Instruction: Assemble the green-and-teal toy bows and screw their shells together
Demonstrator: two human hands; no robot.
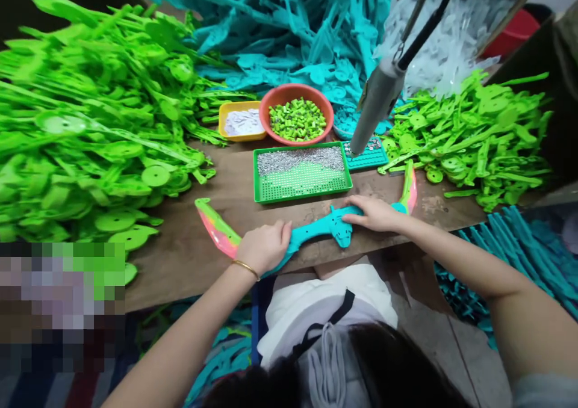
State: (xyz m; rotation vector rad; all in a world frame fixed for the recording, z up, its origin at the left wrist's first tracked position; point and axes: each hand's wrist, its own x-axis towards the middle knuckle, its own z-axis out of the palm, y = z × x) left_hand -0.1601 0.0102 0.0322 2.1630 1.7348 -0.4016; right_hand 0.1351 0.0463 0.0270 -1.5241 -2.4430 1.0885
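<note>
Fingers curled over the bow [311, 230] before the tray [302, 196], your left hand [264, 248] and right hand [374, 214] seemingly position it; next calls for steadiness.

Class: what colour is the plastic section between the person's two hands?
The section is turquoise, seen best in the head view.

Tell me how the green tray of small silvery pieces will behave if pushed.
The green tray would probably slide rather than tip, being wide and low. The silvery pieces, lying loose toward its far side, would likely shift with a jolt and perhaps make that side heavier.
</note>
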